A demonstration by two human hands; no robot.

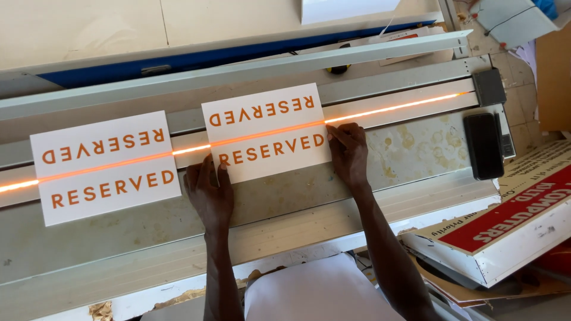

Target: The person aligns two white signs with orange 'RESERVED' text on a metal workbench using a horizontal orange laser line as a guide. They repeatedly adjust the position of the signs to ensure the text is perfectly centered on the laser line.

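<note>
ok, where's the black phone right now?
Head view, far right: the black phone lies flat on the cutter bed, just below the glowing orange line, right of the person's right hand.

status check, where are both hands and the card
Left hand flat on near edge of right white rectangular printed card. Right hand pinching its right edge. Glowing orange line crosses card's middle. Nothing in the way.
</note>
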